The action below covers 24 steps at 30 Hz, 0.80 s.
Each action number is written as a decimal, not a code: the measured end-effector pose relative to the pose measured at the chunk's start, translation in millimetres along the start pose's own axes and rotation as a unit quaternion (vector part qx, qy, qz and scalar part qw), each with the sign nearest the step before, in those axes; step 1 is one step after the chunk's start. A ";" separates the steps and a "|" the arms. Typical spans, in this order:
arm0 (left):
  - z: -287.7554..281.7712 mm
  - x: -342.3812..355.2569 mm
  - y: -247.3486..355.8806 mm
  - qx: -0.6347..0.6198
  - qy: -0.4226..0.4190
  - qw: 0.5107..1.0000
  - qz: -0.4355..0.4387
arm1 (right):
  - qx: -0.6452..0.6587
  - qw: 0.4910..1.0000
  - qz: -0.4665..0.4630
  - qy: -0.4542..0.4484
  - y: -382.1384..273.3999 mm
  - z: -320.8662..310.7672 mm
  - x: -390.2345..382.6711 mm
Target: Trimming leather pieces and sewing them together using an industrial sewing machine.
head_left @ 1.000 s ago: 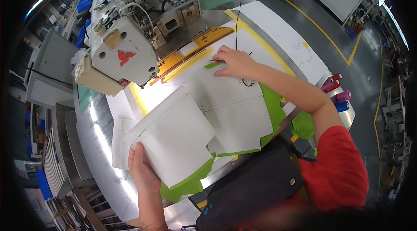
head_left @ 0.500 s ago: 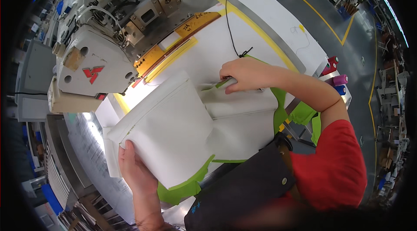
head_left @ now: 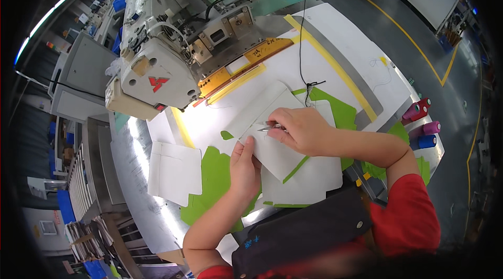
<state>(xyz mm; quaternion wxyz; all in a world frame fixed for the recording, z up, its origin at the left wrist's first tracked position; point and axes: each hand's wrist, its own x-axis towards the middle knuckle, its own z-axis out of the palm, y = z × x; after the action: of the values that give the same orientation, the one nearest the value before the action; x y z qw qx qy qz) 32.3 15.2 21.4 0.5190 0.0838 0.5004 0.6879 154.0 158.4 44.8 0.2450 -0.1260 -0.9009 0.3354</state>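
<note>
The person's right hand (head_left: pixel 305 131) is closed around small metal thread snips (head_left: pixel 265 128), with the blades pointing left over a white fabric panel (head_left: pixel 285 157). Whether the blades touch the panel cannot be told. The left hand (head_left: pixel 244 171) pinches the panel's near left edge, its thumb on top and its fingers mostly hidden beneath. The two hands are near each other, and the panel lies tilted across the worktable, overlapping another white panel (head_left: pixel 327 174) below it. A thin green edge shows along the panel's lower right side.

To the left, a separate white piece (head_left: pixel 175 171) with a cut-out corner partly covers a green fabric piece (head_left: pixel 209 187). More green fabric (head_left: pixel 338 106) spreads beyond the right hand, near a black cord (head_left: pixel 302 43) that hangs down to a knot. The industrial sewing machine (head_left: pixel 175 79) stands to the upper left, beside an amber guide bar (head_left: pixel 270 49). Yellow tape (head_left: pixel 335 69) borders the white work surface, and purple, red and blue thread spools (head_left: pixel 432 128) lie at the right edge.
</note>
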 end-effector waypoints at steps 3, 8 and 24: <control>-1.4 0.9 -4.4 0.023 0.000 1.000 -0.006 | -0.011 1.000 -0.017 -0.008 9.9 14.5 1.2; -11.7 10.1 -11.4 0.007 -0.015 1.000 -0.020 | -0.020 0.999 0.025 -0.030 18.1 23.6 3.2; -20.5 18.8 -21.6 -0.031 -0.028 0.999 0.010 | -0.098 0.994 0.033 -0.044 31.0 40.2 -1.7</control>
<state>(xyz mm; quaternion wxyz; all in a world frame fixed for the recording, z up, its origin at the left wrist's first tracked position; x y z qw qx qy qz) 24.6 17.0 -12.9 0.5284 0.0921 0.4630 0.7057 136.2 158.9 -2.8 0.1802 -0.1641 -0.9348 0.2581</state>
